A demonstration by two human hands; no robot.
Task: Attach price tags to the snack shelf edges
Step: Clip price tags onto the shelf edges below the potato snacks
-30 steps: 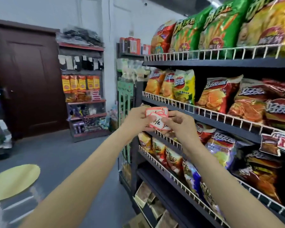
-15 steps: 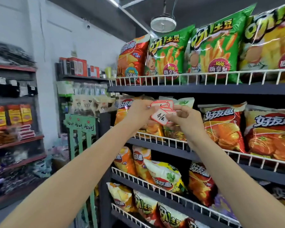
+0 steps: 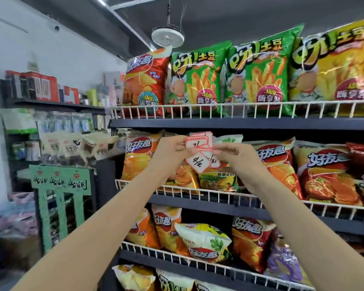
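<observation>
Both hands are raised in front of the second shelf of a dark snack rack. My left hand (image 3: 171, 153) pinches a small stack of white price tags (image 3: 199, 141) with red borders. My right hand (image 3: 233, 155) holds the lower tags of the fan; one tag (image 3: 198, 161) with handwritten figures hangs tilted between the hands. Just above the hands runs the dark top shelf edge (image 3: 240, 123) with its white wire rail (image 3: 229, 109). Below them is the second shelf edge (image 3: 208, 205).
Green and yellow fry bags (image 3: 259, 70) stand on the top shelf, orange and red chip bags (image 3: 324, 171) on the lower shelves. A green display stand (image 3: 59, 196) is at the left beside another stocked shelf (image 3: 51, 106). A ceiling lamp (image 3: 167, 37) hangs above.
The view has tilted up from the aisle floor and lower shelves to the top shelves. My hands rose with the tags and fanned them apart, one tag now hanging lower.
</observation>
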